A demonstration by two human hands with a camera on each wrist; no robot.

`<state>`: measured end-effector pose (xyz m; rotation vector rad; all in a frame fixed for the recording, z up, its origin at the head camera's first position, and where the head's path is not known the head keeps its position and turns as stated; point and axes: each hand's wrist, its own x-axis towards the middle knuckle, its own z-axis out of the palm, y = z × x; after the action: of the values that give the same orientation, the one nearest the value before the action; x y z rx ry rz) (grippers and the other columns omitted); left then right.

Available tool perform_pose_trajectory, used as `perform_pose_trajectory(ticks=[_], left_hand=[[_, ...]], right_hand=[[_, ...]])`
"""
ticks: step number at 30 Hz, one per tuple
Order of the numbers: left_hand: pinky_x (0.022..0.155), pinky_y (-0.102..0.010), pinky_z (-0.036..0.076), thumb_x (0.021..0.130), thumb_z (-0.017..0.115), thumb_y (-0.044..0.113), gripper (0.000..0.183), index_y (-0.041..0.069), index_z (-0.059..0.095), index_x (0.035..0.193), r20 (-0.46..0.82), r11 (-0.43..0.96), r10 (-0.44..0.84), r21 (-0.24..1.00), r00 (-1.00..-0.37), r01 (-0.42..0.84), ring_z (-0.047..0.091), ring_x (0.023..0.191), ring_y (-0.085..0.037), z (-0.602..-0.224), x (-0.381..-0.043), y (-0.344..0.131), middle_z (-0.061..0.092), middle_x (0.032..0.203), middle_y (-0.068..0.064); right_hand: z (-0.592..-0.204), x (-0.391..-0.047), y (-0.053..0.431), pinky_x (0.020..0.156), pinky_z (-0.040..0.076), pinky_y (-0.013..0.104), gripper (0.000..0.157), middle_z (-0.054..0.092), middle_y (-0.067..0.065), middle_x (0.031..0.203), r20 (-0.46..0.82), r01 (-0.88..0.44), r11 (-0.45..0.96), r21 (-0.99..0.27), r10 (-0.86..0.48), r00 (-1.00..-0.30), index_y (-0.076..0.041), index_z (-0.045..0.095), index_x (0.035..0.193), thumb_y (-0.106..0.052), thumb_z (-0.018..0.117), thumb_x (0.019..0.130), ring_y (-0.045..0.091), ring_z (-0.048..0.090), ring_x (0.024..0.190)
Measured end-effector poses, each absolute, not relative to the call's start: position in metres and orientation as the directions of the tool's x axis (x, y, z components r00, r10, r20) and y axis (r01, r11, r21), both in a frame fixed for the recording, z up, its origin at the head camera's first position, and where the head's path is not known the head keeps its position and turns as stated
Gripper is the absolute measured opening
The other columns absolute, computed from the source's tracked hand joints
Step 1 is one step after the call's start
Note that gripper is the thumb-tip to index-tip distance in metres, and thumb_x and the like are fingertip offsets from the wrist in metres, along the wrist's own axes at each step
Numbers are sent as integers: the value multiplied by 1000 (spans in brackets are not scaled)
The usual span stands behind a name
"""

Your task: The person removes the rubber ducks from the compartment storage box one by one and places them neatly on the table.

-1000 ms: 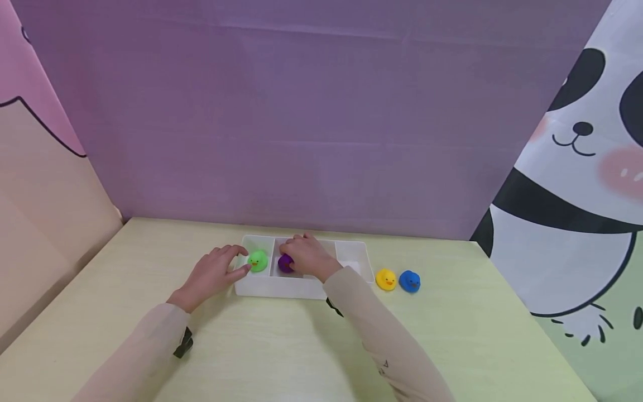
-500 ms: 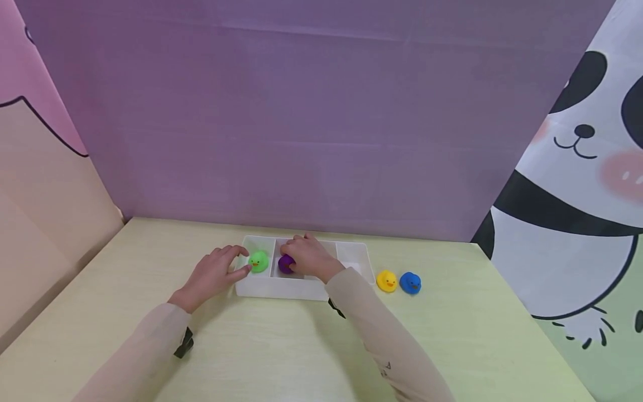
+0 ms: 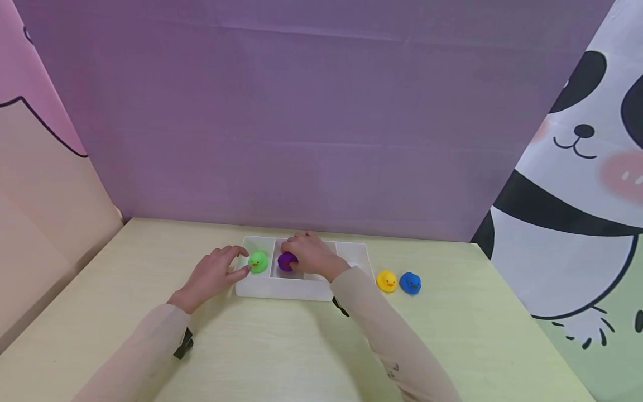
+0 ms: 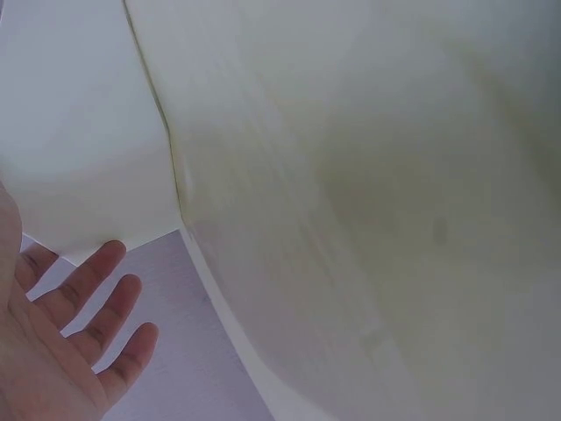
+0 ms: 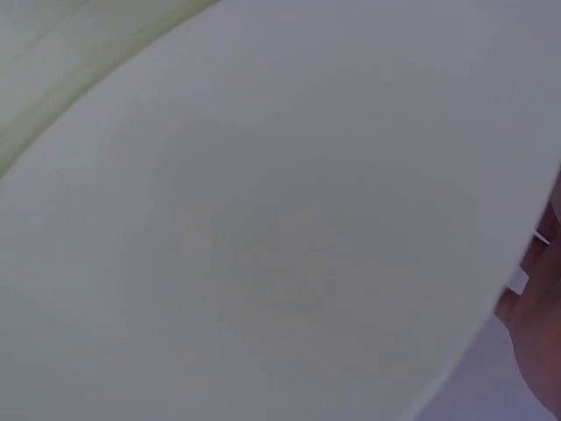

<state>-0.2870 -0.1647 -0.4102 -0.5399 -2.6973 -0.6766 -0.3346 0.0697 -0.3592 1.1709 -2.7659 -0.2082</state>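
Observation:
A white divided tray [image 3: 286,288] stands near the back of the table. My right hand [image 3: 313,257] reaches into it from the right and grips a purple rubber duck [image 3: 287,261] at the second compartment from the left. A green rubber duck [image 3: 258,261] sits in the leftmost compartment. My left hand [image 3: 211,276] is at the tray's left end, fingers spread and gently bent around that corner, holding nothing; whether it touches the rim I cannot tell. In the left wrist view its fingers [image 4: 105,320] are apart. The right wrist view shows only part of my right hand [image 5: 536,316] beside the tray's blurred wall.
To the right of the tray, a yellow rubber duck [image 3: 387,281] and a blue rubber duck [image 3: 410,283] sit side by side on the pale wooden table [image 3: 251,357]. Behind the table hangs a purple cloth [image 3: 301,111], with a panda-printed panel [image 3: 562,257] at the right.
My right hand and the purple duck have shifted very slightly upward in the view, and the right forearm slightly rightward. The left hand has stayed in place.

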Motion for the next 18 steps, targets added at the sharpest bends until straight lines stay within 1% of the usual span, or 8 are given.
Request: perform_pose_trajectory(ticks=[5, 10, 13, 18], left_hand=[[78, -44, 44, 85, 58, 35, 32, 16, 58, 111, 380, 823, 281, 376, -881, 425, 56, 96, -26, -411, -287, -164, 62, 112, -4], [77, -44, 44, 85, 58, 36, 33, 16, 57, 111, 376, 823, 285, 376, -882, 426, 56, 95, -26, -411, -287, -164, 62, 112, -5], [77, -43, 44, 85, 58, 36, 33, 16, 57, 111, 377, 823, 282, 378, -882, 424, 56, 94, -26, -410, -287, -164, 62, 112, -4], [78, -44, 44, 85, 58, 36, 33, 16, 57, 112, 370, 822, 283, 382, -885, 423, 55, 94, -25, -410, -286, -164, 62, 113, -5]], right_hand=[[-352, -333, 72, 90, 40, 39, 22, 64, -4, 99, 76, -715, 678, 171, -732, -677, -21, 62, 100, -21, 69, 79, 15, 54, 95], [-346, -332, 75, 90, 39, 39, 21, 64, -4, 97, 95, -722, 672, 166, -740, -666, -20, 63, 99, -20, 69, 79, 15, 54, 94], [-341, -330, 77, 92, 39, 39, 22, 64, -4, 99, 111, -727, 666, 165, -745, -658, -19, 63, 100, -21, 69, 79, 15, 54, 95], [-331, -324, 80, 93, 39, 43, 23, 64, -3, 101, 129, -737, 665, 124, -747, -652, -17, 63, 102, -20, 69, 80, 15, 53, 97]])
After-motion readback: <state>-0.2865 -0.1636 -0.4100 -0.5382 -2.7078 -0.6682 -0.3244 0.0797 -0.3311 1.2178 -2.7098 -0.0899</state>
